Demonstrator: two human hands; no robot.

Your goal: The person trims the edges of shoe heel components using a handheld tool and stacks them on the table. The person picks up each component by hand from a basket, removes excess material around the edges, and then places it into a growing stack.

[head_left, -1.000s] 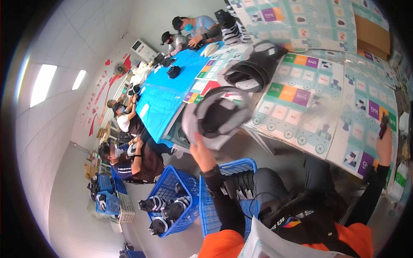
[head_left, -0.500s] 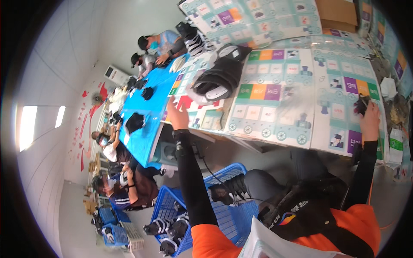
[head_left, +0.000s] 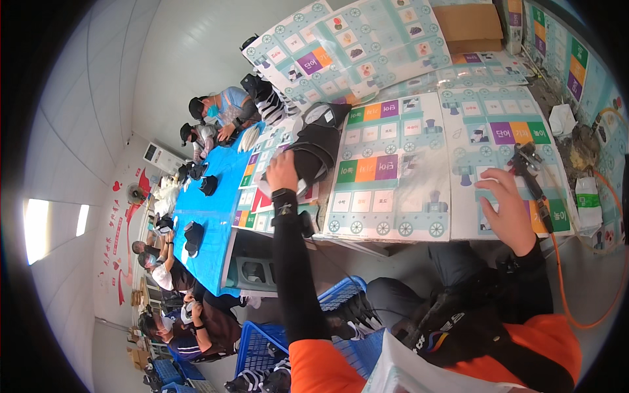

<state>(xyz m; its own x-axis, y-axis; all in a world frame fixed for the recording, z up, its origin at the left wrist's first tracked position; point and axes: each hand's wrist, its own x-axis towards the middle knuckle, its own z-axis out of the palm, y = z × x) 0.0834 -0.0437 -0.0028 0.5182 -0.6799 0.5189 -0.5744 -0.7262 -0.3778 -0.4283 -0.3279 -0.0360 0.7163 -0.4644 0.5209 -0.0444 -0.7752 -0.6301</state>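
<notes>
My left hand (head_left: 282, 173) is at the near left end of a stack of nested black fabric pieces (head_left: 314, 152) with pale edges, its fingers curled onto the end piece. Part of that grip is hidden. My right hand (head_left: 506, 211) hovers over the right part of the table, fingers apart and holding nothing. Just beyond it a spray gun (head_left: 529, 171) with a dark handle lies on the printed table cover (head_left: 419, 177), an orange hose (head_left: 565, 295) running from its handle.
A blue-covered table (head_left: 219, 226) with black pieces adjoins on the left; several people sit along it. Blue baskets (head_left: 252, 350) of black-and-white pieces stand by my legs. Printed boards (head_left: 393, 39) and a cardboard box (head_left: 468, 29) are at the back. A wrapped white-and-green pack (head_left: 588, 204) lies at right.
My right hand has let go of the spray gun and drawn back to the left, leaving it on the table. My left hand has moved onto the black stack. The whole view has shifted slightly.
</notes>
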